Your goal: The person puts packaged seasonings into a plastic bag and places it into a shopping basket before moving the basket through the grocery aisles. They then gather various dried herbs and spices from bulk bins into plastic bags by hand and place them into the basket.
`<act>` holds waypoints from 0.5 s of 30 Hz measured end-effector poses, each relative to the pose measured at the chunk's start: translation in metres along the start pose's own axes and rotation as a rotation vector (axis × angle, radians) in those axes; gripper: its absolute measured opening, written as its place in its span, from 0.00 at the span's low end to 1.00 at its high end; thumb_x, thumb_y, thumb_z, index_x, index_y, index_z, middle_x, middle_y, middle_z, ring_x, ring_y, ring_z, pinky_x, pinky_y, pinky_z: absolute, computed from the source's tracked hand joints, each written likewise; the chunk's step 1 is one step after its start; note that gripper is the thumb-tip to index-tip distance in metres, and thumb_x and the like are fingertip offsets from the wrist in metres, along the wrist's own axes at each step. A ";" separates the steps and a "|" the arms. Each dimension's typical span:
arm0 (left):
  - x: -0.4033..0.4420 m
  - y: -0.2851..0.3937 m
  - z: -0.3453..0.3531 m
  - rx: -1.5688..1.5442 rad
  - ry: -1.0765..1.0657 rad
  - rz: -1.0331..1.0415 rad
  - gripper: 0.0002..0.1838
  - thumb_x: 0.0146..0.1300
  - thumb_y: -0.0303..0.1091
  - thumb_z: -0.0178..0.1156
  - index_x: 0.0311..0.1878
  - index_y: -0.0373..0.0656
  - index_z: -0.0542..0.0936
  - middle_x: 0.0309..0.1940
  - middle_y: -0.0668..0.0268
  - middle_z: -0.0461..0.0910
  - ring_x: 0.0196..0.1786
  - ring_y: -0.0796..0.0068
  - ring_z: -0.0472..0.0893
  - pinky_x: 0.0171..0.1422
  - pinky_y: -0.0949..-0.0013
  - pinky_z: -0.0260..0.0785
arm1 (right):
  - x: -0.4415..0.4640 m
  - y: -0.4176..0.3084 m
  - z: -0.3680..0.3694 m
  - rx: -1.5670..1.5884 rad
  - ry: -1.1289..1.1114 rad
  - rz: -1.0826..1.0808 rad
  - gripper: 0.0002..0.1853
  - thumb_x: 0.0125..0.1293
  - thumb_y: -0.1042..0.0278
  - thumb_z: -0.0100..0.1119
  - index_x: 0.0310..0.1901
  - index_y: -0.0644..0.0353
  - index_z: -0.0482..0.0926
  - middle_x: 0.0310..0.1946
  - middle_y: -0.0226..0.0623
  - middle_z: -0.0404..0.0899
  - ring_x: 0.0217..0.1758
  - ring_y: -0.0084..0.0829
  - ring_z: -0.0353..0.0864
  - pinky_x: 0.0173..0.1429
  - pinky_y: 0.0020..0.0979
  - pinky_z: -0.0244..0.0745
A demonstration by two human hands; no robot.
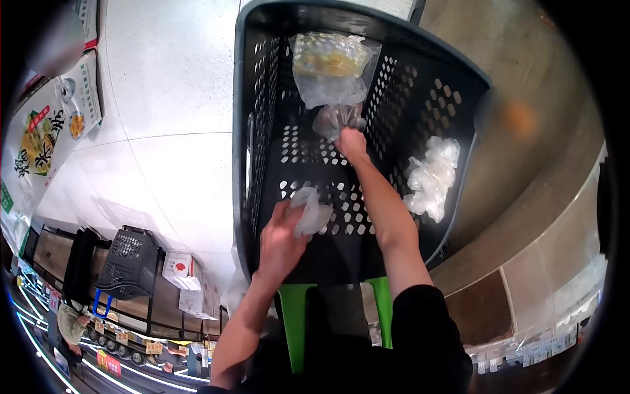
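Both my arms reach down into a large black shopping basket (237,197) with perforated walls. My left hand (282,238), low on the left side, has its fingers closed on a crumpled translucent plastic bag (314,213). Farther in, my right hand (352,143) grips the gathered end of a clear plastic bag with dark reddish contents (328,122). Just beyond it lies a clear bag with yellowish contents (331,65), against the basket's far end. A bunched white plastic bag (433,177) rests at the basket's right side.
Green handle parts (295,322) are at the basket's near end. White floor tiles (170,85) lie to the left, with printed sacks (49,131) at the far left. Another dark basket (128,262) and white boxes (182,270) stand lower left. A person (71,323) is in the background.
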State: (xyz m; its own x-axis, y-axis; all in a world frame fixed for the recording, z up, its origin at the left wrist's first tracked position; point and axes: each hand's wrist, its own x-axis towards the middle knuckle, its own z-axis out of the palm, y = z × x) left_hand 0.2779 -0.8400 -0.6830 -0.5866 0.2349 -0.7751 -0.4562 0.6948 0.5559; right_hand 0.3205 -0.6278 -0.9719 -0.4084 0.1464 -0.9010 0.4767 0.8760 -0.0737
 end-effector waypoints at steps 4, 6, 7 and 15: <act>0.005 0.026 -0.019 0.350 -0.008 0.188 0.23 0.44 0.18 0.60 0.47 0.44 0.80 0.54 0.55 0.72 0.52 0.51 0.77 0.47 0.56 0.77 | -0.087 -0.005 -0.050 0.231 0.029 0.075 0.18 0.52 0.61 0.61 0.43 0.60 0.81 0.40 0.54 0.82 0.46 0.53 0.81 0.52 0.46 0.77; 0.010 0.037 -0.023 0.582 -0.002 0.337 0.19 0.44 0.18 0.59 0.43 0.43 0.79 0.56 0.52 0.71 0.49 0.50 0.77 0.43 0.58 0.79 | -0.118 -0.006 -0.061 0.327 0.037 0.092 0.19 0.50 0.60 0.63 0.43 0.61 0.81 0.39 0.55 0.82 0.46 0.53 0.81 0.52 0.46 0.76; 0.015 0.047 -0.030 0.616 -0.009 0.432 0.20 0.45 0.20 0.60 0.45 0.42 0.77 0.54 0.51 0.71 0.47 0.51 0.78 0.39 0.59 0.79 | -0.131 -0.007 -0.064 0.361 0.024 0.093 0.20 0.50 0.60 0.63 0.45 0.61 0.81 0.40 0.55 0.82 0.46 0.52 0.81 0.52 0.45 0.76; 0.015 0.084 -0.057 0.344 -0.080 0.322 0.30 0.51 0.21 0.59 0.60 0.41 0.64 0.46 0.45 0.73 0.48 0.41 0.77 0.49 0.50 0.73 | -0.202 -0.035 -0.077 0.124 -0.018 -0.017 0.26 0.55 0.56 0.64 0.55 0.57 0.77 0.57 0.49 0.73 0.59 0.49 0.74 0.56 0.46 0.75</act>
State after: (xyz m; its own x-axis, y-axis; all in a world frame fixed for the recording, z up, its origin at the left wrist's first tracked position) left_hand 0.1921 -0.8170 -0.6306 -0.6025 0.5172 -0.6079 -0.0042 0.7596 0.6504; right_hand 0.3267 -0.6525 -0.7544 -0.4041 0.1227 -0.9065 0.5626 0.8147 -0.1406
